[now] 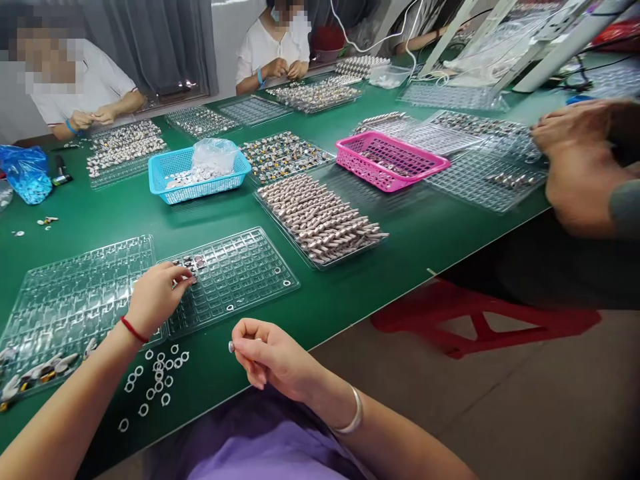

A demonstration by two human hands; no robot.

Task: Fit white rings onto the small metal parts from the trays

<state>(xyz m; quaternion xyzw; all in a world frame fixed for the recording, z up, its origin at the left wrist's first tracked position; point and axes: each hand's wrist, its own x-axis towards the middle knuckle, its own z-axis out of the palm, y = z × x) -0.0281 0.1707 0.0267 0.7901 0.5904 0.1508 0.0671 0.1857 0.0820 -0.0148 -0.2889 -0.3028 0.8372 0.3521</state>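
My left hand (161,293), with a red cord at the wrist, reaches over a clear plastic tray (240,280) with many small pockets. Its thumb and fingers pinch a small round part (194,279) at the tray's upper left, beside a few dark and pinkish parts (200,262) in the pockets. Nearer the table edge, my right hand (273,353) is closed, with a small silvery-tipped part (231,346) sticking out between thumb and forefinger; the fingers hide the rest of it. Several white rings (159,375) lie loose on the table below the tray.
Another clear tray (75,287) on the left has white-and-yellow parts (45,370) along its near edge. Beyond stand a blue basket (200,193), a pink basket (395,180) and a tray of stacked pale parts (320,220). Co-workers sit across the green table (280,213) and at the right.
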